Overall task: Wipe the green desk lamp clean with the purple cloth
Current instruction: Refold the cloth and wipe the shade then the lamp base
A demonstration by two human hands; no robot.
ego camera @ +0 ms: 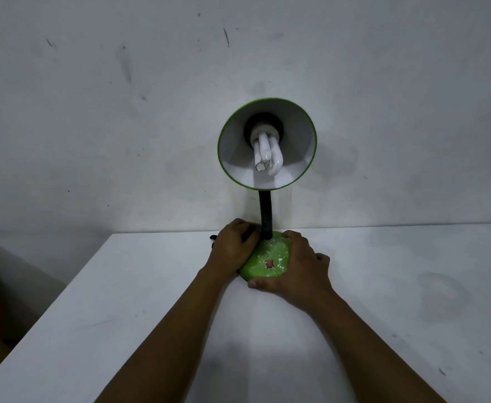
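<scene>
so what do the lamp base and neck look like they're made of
The base looks like glossy green plastic or painted metal, judging by its patchy white glints. The neck looks like a flexible black tube, matte, faintly ribbed; whether it is metal or rubber-coated is unclear.

A plain, dim room, likely in a home; a bare white table under the hands butts against a scuffed, marked white wall just beyond them; a green desk lamp stands between.
</scene>
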